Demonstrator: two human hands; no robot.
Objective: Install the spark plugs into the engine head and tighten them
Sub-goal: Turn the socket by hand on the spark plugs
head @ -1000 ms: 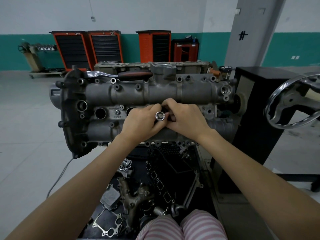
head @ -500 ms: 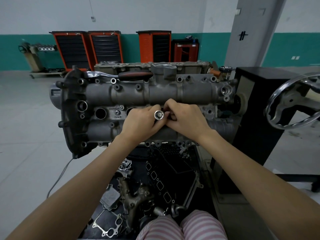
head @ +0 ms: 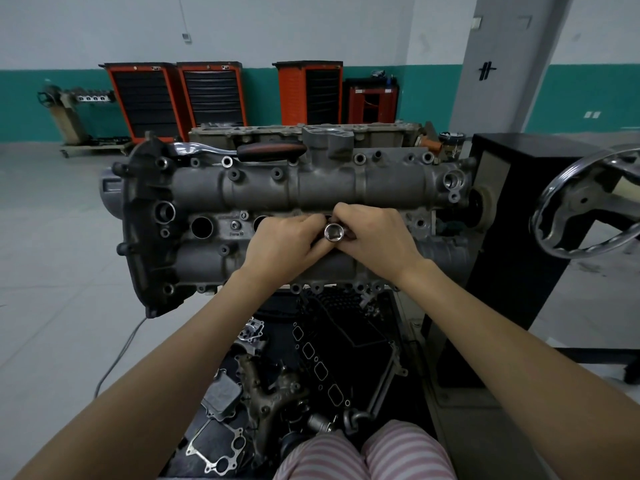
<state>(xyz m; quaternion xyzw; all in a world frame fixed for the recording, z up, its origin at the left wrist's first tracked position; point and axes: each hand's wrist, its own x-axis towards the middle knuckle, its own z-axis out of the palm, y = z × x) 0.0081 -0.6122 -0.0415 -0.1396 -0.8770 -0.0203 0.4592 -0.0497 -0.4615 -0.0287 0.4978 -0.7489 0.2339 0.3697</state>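
While both hands (head: 375,239) pinch it, socket (head: 333,232) sits between grips.

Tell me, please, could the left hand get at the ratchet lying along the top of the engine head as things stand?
Probably yes: the ratchet lies uncovered on the far edge of the engine head, nothing over it. But the left hand is gripping the socket and must release first.

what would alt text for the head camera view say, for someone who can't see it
Two bare hands, left hand and right hand, meet over the middle of a grey engine head on a stand, gripping a shiny socket whose open end faces the camera. A ratchet lies along the engine's far edge; loose engine parts sit below, orange tool cabinets behind.
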